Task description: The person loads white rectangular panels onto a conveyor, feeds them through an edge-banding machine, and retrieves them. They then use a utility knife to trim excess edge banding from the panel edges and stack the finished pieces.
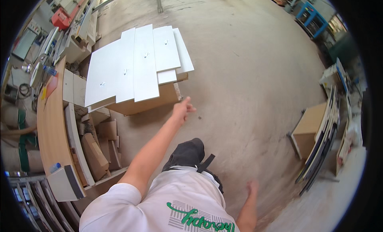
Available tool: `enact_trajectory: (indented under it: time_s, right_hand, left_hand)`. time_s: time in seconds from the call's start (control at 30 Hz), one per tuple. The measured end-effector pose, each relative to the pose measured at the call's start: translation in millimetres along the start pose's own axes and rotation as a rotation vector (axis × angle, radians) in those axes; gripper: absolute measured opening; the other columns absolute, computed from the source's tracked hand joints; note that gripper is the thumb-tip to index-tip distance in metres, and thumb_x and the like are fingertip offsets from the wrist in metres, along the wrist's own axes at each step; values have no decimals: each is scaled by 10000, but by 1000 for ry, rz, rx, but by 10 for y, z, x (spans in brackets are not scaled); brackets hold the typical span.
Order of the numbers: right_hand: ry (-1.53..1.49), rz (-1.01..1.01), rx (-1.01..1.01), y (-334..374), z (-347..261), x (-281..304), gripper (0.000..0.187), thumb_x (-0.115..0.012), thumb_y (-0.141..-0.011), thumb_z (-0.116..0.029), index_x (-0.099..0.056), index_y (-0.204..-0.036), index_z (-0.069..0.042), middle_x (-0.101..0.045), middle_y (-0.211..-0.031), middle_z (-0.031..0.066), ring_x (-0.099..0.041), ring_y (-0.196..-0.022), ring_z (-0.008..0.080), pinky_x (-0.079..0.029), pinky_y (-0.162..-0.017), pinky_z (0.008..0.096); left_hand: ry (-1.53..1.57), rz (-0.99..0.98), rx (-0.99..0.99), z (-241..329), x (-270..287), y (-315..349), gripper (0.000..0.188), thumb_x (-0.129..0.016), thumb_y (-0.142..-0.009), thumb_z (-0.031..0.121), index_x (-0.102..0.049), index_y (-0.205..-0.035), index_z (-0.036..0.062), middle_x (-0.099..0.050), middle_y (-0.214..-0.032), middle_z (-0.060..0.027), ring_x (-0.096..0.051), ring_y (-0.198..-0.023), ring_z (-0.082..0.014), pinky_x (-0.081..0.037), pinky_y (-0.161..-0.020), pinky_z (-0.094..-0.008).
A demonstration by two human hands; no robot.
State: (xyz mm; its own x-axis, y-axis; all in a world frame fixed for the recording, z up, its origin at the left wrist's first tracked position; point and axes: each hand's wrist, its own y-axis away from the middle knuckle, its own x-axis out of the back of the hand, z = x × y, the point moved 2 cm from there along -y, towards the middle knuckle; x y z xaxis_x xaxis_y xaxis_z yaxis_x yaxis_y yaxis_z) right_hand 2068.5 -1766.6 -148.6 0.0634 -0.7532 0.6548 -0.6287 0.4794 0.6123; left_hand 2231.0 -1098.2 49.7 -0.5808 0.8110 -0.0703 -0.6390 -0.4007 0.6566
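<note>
The grey concrete floor spreads over the most of the view. Between ten and eleven o'clock from the middle lies the stack of white panels, flat, with the sheets overlapping unevenly and small pale marks on several of them. At nine o'clock runs a long counter with a wood-coloured top. Between three and four o'clock, a row of boards leans on edge, with a tan one at the near side. Under the white panels stands a brown box-like support, seen only in part. At two o'clock there is a blue frame. The left hand is near the middle, close to the stack's five o'clock corner; its fingers are loosely spread, the index finger reaches forward, and it holds nothing. The right hand hangs at five o'clock over the floor, well apart from the panels; it is blurred, so I cannot tell how its fingers stand.
</note>
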Motion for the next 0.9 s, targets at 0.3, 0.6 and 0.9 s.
enact_trajectory:
  time_s: [0.3,0.6,0.9]
  right_hand:
    - [-149,-185,416,-1997,-5626,-170,185,-602,-1006,-225,-668,-1034,-54,-702,-934,65,-654,-758,152,-509,-627,314]
    - [405,-586,210,-3160,-7927,-1605,280,-642,-977,-265,-700,-1109,-25,-722,-933,80,-687,-806,193,-555,-679,365]
    - [1046,-540,942,-4276,-12427,-3921,352,-734,-854,-261,-728,-1021,48,-751,-991,239,-728,-952,386,-574,-822,465]
  left_hand:
    - [936,516,125,724,-266,-2852,844,-670,-943,602,-405,-1491,18,-575,-1392,-253,-676,-689,-123,-259,-374,-217]
    - [1190,855,133,963,-221,-3298,479,-718,-937,499,-577,-1303,225,-721,-1012,-110,-292,-437,-90,-207,-383,-239]
    - [1014,1248,-199,2518,-857,-2466,313,-732,-849,195,-611,-1133,141,-583,-775,35,-467,-527,-65,-311,-382,-227]
